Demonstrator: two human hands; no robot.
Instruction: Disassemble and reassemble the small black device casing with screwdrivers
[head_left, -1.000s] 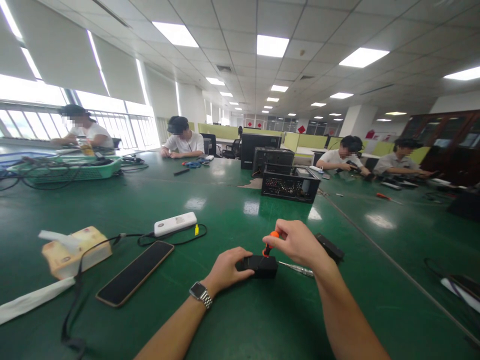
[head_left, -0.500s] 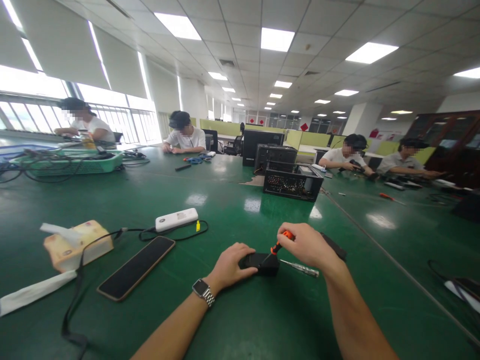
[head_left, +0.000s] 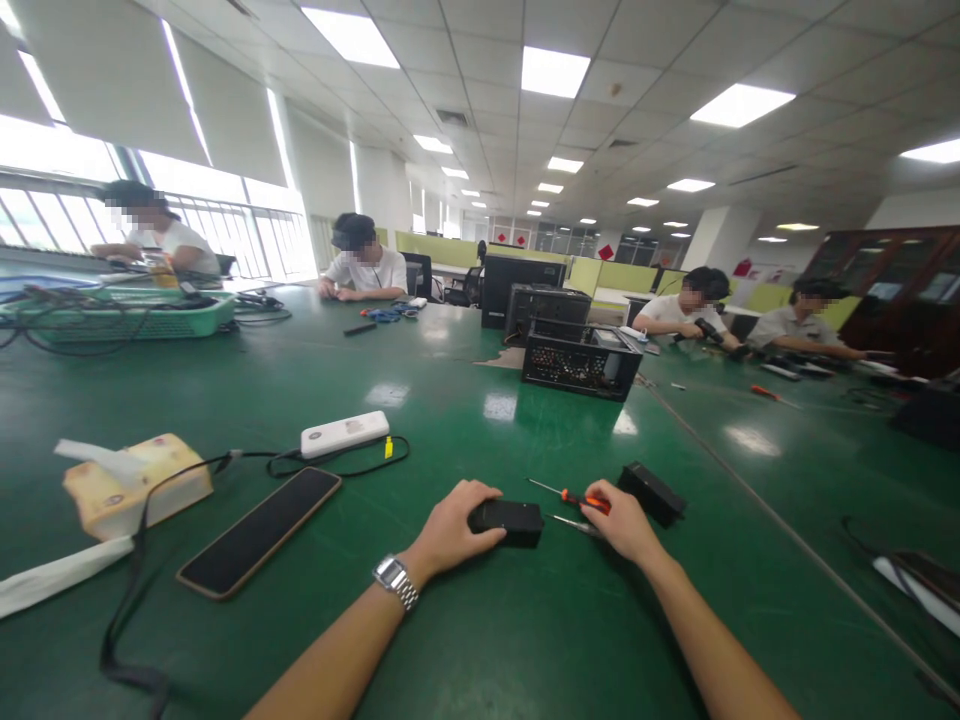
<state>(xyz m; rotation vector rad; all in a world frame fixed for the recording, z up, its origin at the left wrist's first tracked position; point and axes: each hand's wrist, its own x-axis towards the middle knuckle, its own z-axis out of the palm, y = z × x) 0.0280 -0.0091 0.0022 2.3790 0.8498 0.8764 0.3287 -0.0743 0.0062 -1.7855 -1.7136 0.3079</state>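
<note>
My left hand (head_left: 459,528) is closed around the left end of a small black rectangular box (head_left: 511,518) on the table. To its right, my right hand (head_left: 626,522) has its fingers on the handle of an orange-and-black screwdriver (head_left: 576,497), whose shaft points left, low over the table. A second, slimmer screwdriver (head_left: 576,524) lies just below it, its rear end hidden under my right hand. Beyond that hand rests another black box (head_left: 651,492), similar in size to the first.
A phone (head_left: 260,530), a white power bank (head_left: 345,434) with a cable and a tissue pack (head_left: 142,480) lie on the left. An opened computer case (head_left: 581,358) stands farther back. A green basket (head_left: 161,318) with cables is far left. Several people sit around the table.
My right hand has brought the orange screwdriver away from the black box, turning it from steep to nearly flat, beside the slimmer screwdriver. My left hand stays on the box.
</note>
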